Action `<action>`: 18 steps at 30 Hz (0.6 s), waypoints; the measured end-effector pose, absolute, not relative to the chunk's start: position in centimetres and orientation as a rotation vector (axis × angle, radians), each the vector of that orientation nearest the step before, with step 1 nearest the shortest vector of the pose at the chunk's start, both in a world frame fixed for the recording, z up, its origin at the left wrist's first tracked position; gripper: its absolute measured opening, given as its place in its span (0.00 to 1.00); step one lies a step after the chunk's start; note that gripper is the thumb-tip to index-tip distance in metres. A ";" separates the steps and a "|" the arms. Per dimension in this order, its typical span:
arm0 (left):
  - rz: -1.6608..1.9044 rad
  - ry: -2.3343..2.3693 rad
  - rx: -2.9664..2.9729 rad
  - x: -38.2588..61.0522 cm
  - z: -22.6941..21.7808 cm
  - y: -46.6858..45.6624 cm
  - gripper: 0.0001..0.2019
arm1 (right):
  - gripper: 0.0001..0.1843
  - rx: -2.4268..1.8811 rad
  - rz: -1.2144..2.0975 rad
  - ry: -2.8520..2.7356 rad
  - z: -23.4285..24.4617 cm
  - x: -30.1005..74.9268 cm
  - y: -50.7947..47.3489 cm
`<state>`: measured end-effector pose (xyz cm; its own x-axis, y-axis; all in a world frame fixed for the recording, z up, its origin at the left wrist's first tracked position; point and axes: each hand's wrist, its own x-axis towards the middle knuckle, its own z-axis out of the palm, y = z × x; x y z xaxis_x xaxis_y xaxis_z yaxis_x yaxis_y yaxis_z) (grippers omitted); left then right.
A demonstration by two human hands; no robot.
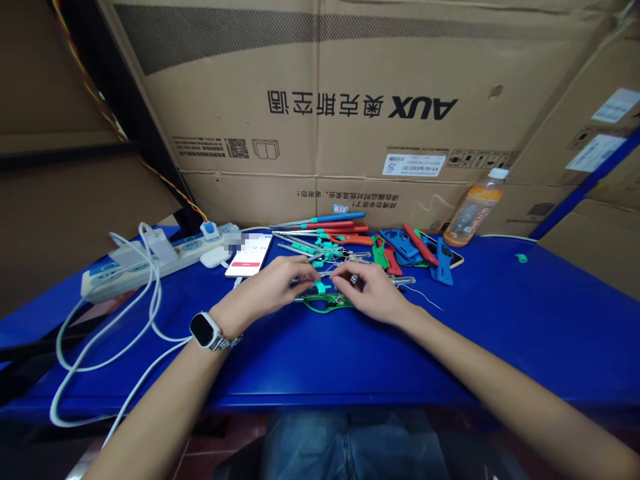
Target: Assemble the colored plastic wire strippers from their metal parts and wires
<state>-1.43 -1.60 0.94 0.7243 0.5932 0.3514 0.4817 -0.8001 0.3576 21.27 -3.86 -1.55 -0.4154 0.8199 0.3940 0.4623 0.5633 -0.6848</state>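
Observation:
Over the blue table, my left hand (pixel 287 283) pinches at the edge of a small teal plastic piece (pixel 321 287) between thumb and forefinger. My right hand (pixel 373 290) faces it a short way off, fingers curled and tips together; what they hold is too small to make out. Just below the fingertips lies a green see-through long-nosed lighter body (pixel 327 305). Behind the hands are more teal pieces (pixel 327 248), with metal tubes and thin wires among them. A clear plastic part (pixel 404 280) rests by my right knuckles, and a thin white wire (pixel 425 295) trails from there.
Red, green and blue lighter shells (pixel 400 247) lie heaped behind my right hand. Long-nosed lighters (pixel 335 219) lie at the back. An orange drink bottle (pixel 475 208) leans against the cardboard (pixel 320 73). To the left are a phone (pixel 249 257), a power strip (pixel 187 250) and looping white cables (pixel 155 307).

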 end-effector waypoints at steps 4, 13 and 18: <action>0.544 0.873 2.660 -1.6 0.6 -1.5 0.06 | 0.05 -1.008 0.197 -2.347 -1.7 22.6 -4.2; 0.475 0.898 2.653 -1.1 -0.6 -1.3 0.08 | 0.03 -1.068 0.334 -2.403 -2.6 22.7 -3.8; 0.439 0.926 2.645 -0.8 -0.5 -1.5 0.08 | 0.03 -1.072 0.379 -2.408 -2.6 22.8 -3.9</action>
<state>-0.76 -1.55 -0.48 0.7450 0.6412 0.1841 0.5482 -0.7457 0.3786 22.78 -3.87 -2.58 -0.5817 0.7526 0.3086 0.6214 0.6560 -0.4284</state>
